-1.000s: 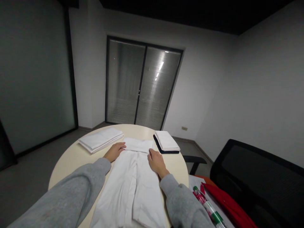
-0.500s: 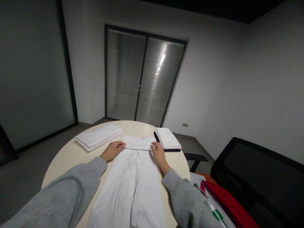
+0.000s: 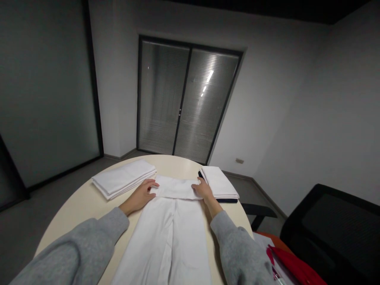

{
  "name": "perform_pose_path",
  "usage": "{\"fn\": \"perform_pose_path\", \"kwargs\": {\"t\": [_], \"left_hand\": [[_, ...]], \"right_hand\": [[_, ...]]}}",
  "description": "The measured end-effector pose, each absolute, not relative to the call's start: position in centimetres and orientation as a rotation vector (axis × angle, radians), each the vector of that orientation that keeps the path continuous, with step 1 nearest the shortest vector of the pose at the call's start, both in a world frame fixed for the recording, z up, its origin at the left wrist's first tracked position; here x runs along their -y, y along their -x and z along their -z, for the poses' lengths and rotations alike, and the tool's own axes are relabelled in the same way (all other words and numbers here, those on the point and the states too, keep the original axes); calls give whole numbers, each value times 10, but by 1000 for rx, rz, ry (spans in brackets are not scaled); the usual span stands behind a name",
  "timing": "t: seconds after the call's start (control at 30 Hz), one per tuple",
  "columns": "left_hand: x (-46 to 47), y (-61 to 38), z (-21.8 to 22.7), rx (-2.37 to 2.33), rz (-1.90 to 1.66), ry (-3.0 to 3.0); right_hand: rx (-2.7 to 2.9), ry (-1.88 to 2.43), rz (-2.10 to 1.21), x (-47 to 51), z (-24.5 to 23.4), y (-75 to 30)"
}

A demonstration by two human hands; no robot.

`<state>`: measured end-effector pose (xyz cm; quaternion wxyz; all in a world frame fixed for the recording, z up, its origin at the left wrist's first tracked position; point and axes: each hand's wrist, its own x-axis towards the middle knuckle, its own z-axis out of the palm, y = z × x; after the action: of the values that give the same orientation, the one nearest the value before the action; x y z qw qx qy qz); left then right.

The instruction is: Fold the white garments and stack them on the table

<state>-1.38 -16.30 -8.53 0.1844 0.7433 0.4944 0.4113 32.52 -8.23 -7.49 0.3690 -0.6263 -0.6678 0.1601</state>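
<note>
White trousers point(image 3: 166, 233) lie lengthwise on the round table, their far end folded over into a flat band point(image 3: 176, 188). At the band's left end is my left hand point(image 3: 141, 196), thumb and fingers apart, fingertips touching the cloth edge. My right hand point(image 3: 204, 192) rests at the band's right end with its fingers stretched over the fabric and the thumb apart. Left of the trousers lies a folded white cloth stack point(image 3: 124, 178). Beside my right hand, another folded white cloth point(image 3: 221, 182) sits on a dark folded piece point(image 3: 227, 200).
The cream round table point(image 3: 175, 164) carries all the cloth. To the right stands a black mesh chair point(image 3: 335, 229) with an armrest point(image 3: 258, 211) close to the table edge. Red fabric point(image 3: 297, 265) lies on its seat. Glass doors point(image 3: 190, 99) stand beyond the table.
Both hands have gone from pinching the band's ends to having their fingers spread there. The band looks flatter. The view has shifted slightly, moving the scene down and to the right.
</note>
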Motion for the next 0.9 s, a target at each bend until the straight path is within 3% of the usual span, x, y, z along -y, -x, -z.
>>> {"fn": "perform_pose_path", "kwargs": {"t": [0.2, 0.47, 0.6, 0.77, 0.9], "left_hand": [[162, 7, 85, -1442, -1304, -2109], [167, 1, 85, -1518, -1180, -2227], [185, -5, 65, -1617, -1082, -2337], [280, 3, 19, -1427, -855, -2505], [376, 28, 47, -1003, -600, -2768]], "right_hand": [[1781, 1666, -382, 87, 77, -313], [1819, 1851, -247, 114, 63, -299], [1880, 1804, -91, 140, 36, -291], [2158, 1493, 18, 232, 16, -313], [2493, 731, 104, 331, 60, -363]]}}
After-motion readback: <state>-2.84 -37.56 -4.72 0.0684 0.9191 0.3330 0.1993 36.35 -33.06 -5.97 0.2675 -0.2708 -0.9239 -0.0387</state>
